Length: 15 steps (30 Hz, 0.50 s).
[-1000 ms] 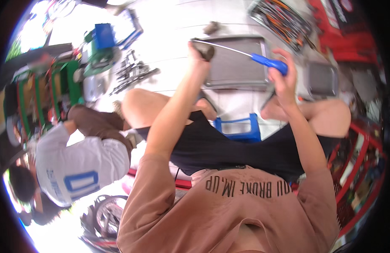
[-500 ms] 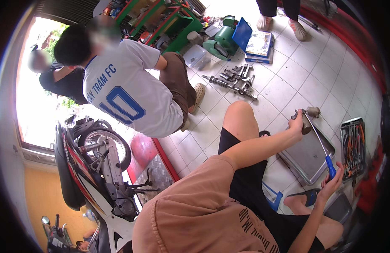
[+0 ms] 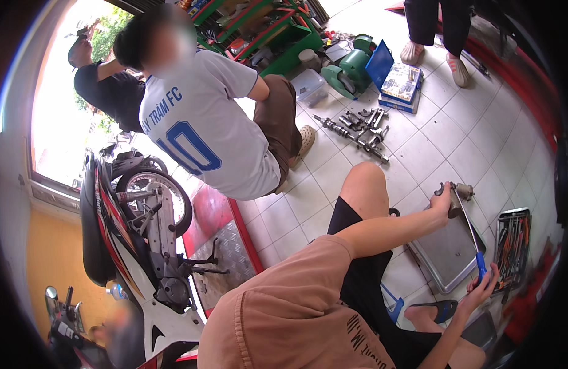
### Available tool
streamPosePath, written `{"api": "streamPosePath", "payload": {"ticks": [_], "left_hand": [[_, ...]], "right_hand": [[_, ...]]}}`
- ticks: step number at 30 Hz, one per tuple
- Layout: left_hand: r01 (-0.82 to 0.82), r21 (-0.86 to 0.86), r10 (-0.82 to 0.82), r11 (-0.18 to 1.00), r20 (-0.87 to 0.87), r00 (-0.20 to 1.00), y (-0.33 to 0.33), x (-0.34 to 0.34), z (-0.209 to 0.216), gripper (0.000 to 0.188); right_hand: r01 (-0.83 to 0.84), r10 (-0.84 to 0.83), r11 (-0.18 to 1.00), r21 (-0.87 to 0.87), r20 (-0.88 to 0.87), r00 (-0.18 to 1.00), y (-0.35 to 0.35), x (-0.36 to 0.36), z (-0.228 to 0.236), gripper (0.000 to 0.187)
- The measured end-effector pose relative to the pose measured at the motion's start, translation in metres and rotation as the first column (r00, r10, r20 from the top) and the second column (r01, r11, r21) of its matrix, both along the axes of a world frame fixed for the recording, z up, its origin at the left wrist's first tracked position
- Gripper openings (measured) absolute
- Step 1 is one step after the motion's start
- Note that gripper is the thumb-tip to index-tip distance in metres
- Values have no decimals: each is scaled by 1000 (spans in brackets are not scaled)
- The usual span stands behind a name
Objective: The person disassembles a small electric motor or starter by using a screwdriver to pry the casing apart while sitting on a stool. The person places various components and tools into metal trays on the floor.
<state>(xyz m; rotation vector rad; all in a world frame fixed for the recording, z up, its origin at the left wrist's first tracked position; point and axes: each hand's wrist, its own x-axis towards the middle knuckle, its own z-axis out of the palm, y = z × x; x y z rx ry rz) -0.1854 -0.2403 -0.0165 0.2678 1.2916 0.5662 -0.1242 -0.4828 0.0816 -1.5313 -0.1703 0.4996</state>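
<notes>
Honestly, the left hand (image 3: 442,202) grips a dark metal part (image 3: 454,210) near the tray (image 3: 445,249), while the right hand (image 3: 482,288) curls loosely round a blue screwdriver (image 3: 481,263). I'd brace that part firmly and angle any push away from yourself.

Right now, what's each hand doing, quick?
Left hand: closed, holding a dark metal part.
Right hand: holding a blue-handled screwdriver at its handle end.

Pale tiled floor (image 3: 459,138), yellow wall (image 3: 56,252), green shelves (image 3: 293,49), bright daylit opening (image 3: 49,132)
</notes>
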Motion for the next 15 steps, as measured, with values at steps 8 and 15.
{"api": "streamPosePath", "payload": {"ticks": [8, 15], "left_hand": [[45, 4, -44, 999, -95, 994, -3, 8, 11, 71], [63, 31, -57, 998, -162, 985, -10, 8, 9, 75]], "right_hand": [[-67, 68, 998, 11, -107, 992, -9, 21, 4, 28], [7, -12, 998, 67, 75, 997, -5, 21, -12, 26]]}}
